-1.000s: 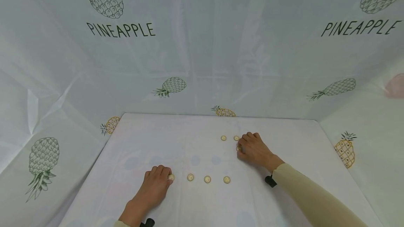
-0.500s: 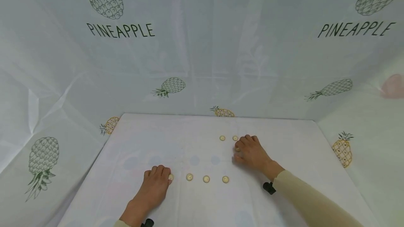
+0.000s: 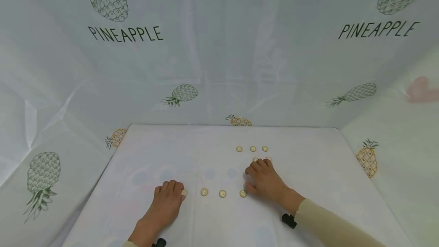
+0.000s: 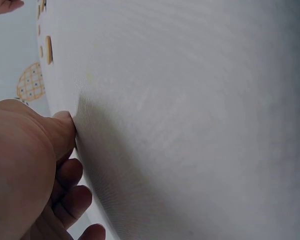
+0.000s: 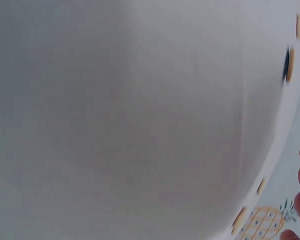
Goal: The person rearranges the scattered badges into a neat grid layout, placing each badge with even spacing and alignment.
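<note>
On the white-covered table, a row of round pale-yellow buttons runs across the front in the head view. My left hand pinches the leftmost button at the tabletop with thumb and index finger; in the left wrist view the thumb hides it. My right hand is over the table with fingers loosely bent and holds nothing visible. Its thumb is close to the rightmost front button. Just beyond its fingers are two partly covered buttons, one of them this button. Behind them lie three more, including a middle button.
Two other front-row buttons, a left one and a right one, lie between the hands. Pineapple-printed white sheeting rises behind and beside the table. Each wrist carries a small black camera, such as the right one.
My right hand has let go of a button at the back right and moved toward the front row. Three buttons now show in the back row. My left hand stays put.
</note>
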A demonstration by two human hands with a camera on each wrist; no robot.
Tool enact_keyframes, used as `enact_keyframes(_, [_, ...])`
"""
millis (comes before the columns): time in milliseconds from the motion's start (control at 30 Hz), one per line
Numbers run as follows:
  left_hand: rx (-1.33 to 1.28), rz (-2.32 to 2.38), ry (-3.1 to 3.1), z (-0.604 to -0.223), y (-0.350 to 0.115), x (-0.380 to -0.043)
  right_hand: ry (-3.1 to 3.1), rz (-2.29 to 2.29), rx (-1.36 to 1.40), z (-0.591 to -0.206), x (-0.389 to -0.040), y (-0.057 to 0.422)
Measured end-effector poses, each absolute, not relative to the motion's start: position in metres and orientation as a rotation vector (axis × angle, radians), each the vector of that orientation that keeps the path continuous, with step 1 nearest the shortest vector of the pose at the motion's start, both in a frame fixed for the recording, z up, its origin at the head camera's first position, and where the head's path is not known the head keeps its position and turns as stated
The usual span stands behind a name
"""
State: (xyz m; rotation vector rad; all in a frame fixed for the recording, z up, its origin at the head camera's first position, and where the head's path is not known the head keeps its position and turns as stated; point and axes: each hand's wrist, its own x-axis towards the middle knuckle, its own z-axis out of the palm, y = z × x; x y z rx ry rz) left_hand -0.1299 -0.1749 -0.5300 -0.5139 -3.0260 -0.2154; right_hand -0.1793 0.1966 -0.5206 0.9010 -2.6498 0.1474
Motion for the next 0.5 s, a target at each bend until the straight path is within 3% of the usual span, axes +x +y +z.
enact_keyframes(500, [-0.512,-0.221,-3.034,-0.530,-0.177,-0.129,-2.628,0.087,1.027,-0.531,-0.155,0.184])
